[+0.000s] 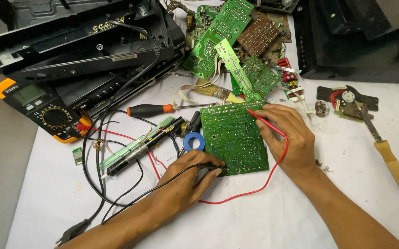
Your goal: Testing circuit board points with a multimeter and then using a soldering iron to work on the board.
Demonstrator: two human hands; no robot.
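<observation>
On white table [264, 216], flat green circuit board [233, 138], thin probes

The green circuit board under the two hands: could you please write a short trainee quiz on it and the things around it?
1. True or false: the right hand holds a red probe against the top edge of the flat green circuit board.
2. Which thing does the left hand press to the board's lower edge?
A. the black probe
B. the wooden-handled soldering iron
C. the orange-and-black screwdriver
3. Fill in: the yellow-cased multimeter lies on the ______ side of the picture.

Key
1. True.
2. A.
3. Left, partly under the opened black casing.
</observation>
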